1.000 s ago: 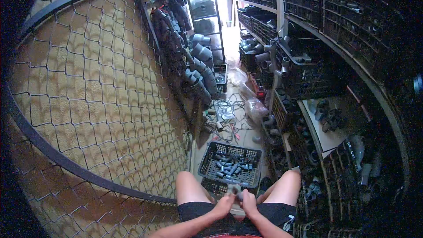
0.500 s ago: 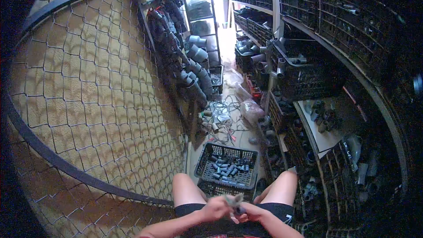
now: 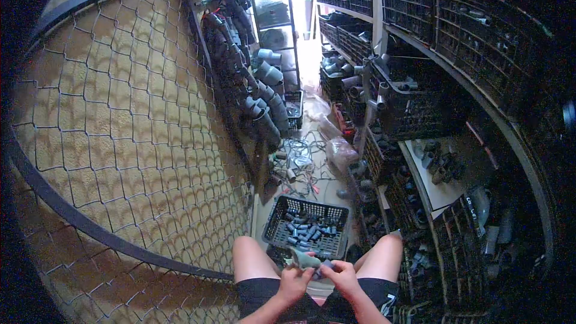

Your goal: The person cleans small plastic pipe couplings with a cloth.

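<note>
My left hand (image 3: 292, 283) is closed on a greenish cloth (image 3: 305, 258) above my lap. Beside it, my right hand (image 3: 342, 278) pinches a small grey pipe fitting (image 3: 326, 266), whose near end the cloth seems to touch. Fingers cover part of the fitting, so its full shape is hidden. Just beyond my knees stands a black plastic crate (image 3: 307, 202) holding several loose grey pipe fittings (image 3: 304, 231). Its near side is partly hidden behind the cloth and my hands.
Wire mesh fencing (image 3: 120, 120) runs along the left. Shelves with black crates (image 3: 408, 9) line the right. Large grey pipe fittings (image 3: 271, 73) are stacked at left, and tangled strapping (image 3: 300, 156) with plastic wrap (image 3: 341, 151) covers the aisle floor.
My hands have risen slightly and moved apart, with the left elbow drawn in. The cloth has shifted left and now extends up above my left hand, and more of the fitting's grip shows.
</note>
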Demonstrator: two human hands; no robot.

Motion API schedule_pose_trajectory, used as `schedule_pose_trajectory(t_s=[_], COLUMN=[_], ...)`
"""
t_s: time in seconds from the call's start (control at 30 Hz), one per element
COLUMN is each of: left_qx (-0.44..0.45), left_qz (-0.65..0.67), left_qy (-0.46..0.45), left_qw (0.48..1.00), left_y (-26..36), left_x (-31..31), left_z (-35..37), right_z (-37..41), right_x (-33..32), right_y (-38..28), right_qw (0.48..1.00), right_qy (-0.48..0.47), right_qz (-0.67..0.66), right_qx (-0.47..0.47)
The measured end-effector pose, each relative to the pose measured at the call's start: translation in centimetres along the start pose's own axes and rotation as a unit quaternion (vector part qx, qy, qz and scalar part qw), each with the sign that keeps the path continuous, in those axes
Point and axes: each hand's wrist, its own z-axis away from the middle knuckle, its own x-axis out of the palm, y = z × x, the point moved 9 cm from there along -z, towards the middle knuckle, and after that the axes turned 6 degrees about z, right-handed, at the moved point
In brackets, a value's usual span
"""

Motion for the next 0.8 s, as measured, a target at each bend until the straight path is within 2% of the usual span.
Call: schedule_pose_trajectory(t_s=[0.07,0.1,0.13,0.2,0.23,0.3,0.33,0.4,0.43,0.47,0.53,0.57,0.6,0.63,0.67,0.73,0.8], left_qx=[0.086,0.246,0.245,0.263,0.264,0.103,0.104,0.135,0.191,0.190,0.023,-0.066,-0.068,0.047,0.160,0.134,0.077], left_qz=[-0.119,-0.227,-0.227,-0.221,-0.221,-0.003,-0.002,-0.093,-0.168,-0.167,0.004,0.368,0.371,0.184,-0.014,0.023,0.095], left_qy=[-0.054,-0.070,-0.070,-0.050,-0.050,-0.020,-0.019,0.071,0.085,0.085,0.011,-0.071,-0.070,-0.008,0.055,0.021,-0.047], left_qw=[0.988,0.940,0.940,0.938,0.938,0.994,0.994,0.984,0.963,0.964,1.000,0.925,0.924,0.982,0.985,0.990,0.991], left_y=[4.1,5.6,6.1,7.8,7.4,3.7,3.6,4.5,6.6,5.7,1.2,0.6,0.5,1.8,3.8,3.7,3.3], left_x=[1.6,2.0,2.1,1.9,1.9,0.3,0.4,-0.9,-0.6,-1.1,-1.0,1.2,1.9,1.3,0.9,1.0,1.7], left_z=[0.6,0.7,0.7,0.9,1.0,0.0,-0.3,-1.2,-1.3,-1.1,-1.8,-1.1,-1.3,-1.8,-1.7,-2.3,-2.8], right_z=[0.0,0.0,0.0,0.1,0.1,0.3,0.4,1.0,0.9,0.7,0.4,0.1,0.1,0.0,-0.2,-0.4,-0.7], right_x=[-0.7,-0.7,-0.4,-0.3,0.0,0.2,0.7,1.2,1.2,1.1,-0.5,-0.7,-0.4,0.6,1.5,2.2,2.4], right_y=[-0.2,0.0,-0.4,-1.5,-1.4,-1.0,-1.4,-4.2,-4.4,-4.3,-3.4,-3.1,-2.9,-3.0,-3.3,-2.8,-2.8], right_qw=[0.996,0.994,0.994,0.977,0.977,0.977,0.977,0.970,0.971,0.971,0.923,0.922,0.923,0.932,0.941,0.934,0.984], right_qy=[0.068,0.060,0.060,0.108,0.108,0.132,0.132,0.120,0.115,0.115,0.186,0.194,0.194,0.173,0.151,0.120,0.068], right_qz=[-0.053,-0.081,-0.081,-0.184,-0.184,-0.168,-0.166,-0.191,-0.182,-0.181,-0.329,-0.327,-0.325,-0.306,-0.288,-0.324,-0.129], right_qx=[0.032,0.035,0.035,0.010,0.009,-0.005,-0.006,-0.089,-0.106,-0.106,-0.078,-0.074,-0.072,-0.083,-0.095,-0.085,-0.103])
